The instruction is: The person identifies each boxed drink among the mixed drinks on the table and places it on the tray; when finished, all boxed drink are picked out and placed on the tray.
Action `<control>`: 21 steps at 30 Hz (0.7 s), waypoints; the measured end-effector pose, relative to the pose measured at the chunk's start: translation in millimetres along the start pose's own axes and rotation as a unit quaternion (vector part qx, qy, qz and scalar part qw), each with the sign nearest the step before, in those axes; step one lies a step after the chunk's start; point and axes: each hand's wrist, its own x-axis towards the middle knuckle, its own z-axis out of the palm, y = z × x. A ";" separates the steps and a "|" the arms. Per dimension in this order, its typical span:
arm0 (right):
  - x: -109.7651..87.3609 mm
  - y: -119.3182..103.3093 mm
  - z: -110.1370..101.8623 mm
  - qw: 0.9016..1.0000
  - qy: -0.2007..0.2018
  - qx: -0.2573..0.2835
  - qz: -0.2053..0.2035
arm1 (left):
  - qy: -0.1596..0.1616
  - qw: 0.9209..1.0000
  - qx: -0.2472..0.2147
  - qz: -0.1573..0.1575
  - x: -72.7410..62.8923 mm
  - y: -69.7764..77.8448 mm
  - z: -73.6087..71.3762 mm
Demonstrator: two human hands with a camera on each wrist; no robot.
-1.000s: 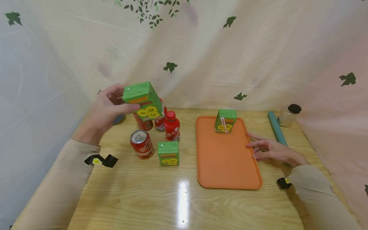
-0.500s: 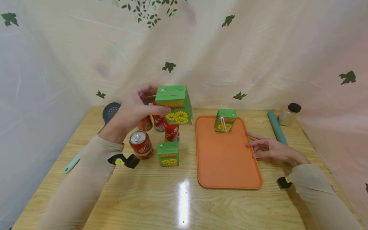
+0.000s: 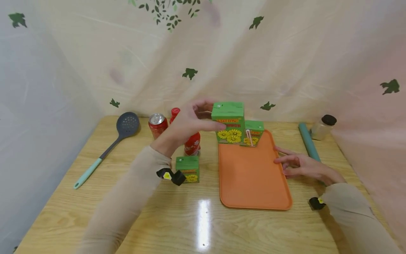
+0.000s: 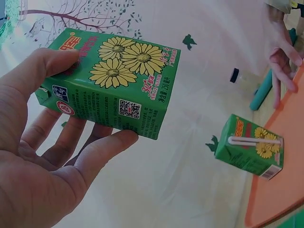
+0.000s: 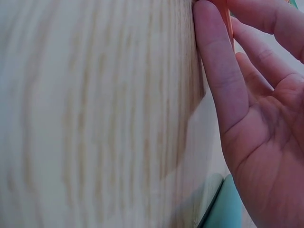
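Above the far left part of the orange tray [image 3: 253, 176], my left hand [image 3: 184, 125] grips a green drink carton [image 3: 229, 121] with yellow flowers, thumb on its front and fingers behind. In the left wrist view this carton [image 4: 118, 76] is tilted and apart from everything else. A second green carton [image 3: 254, 131] with a straw on its front stands at the tray's far end, partly hidden by the held one. With fingers loosely extended, my right hand [image 3: 302, 166] touches the tray's right rim. Another green carton [image 3: 190, 167] stands on the table left of the tray.
A red can [image 3: 157, 125] and red bottles [image 3: 192, 144] stand behind my left forearm, partly hidden. Far left lies a skimmer [image 3: 127, 125] with a mint handle. A teal cylinder [image 3: 309, 143] and a black-lidded jar [image 3: 321, 128] are at the right.
My left hand has carried the green carton rightward from over the cans and bottles to the tray. The skimmer is now uncovered. My right hand stays at the tray rim.
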 end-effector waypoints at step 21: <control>-0.4 4.8 -0.5 1.000 -0.004 0.015 0.004 | 0.015 0.999 -0.039 -0.021 38.6 -65.2 73.3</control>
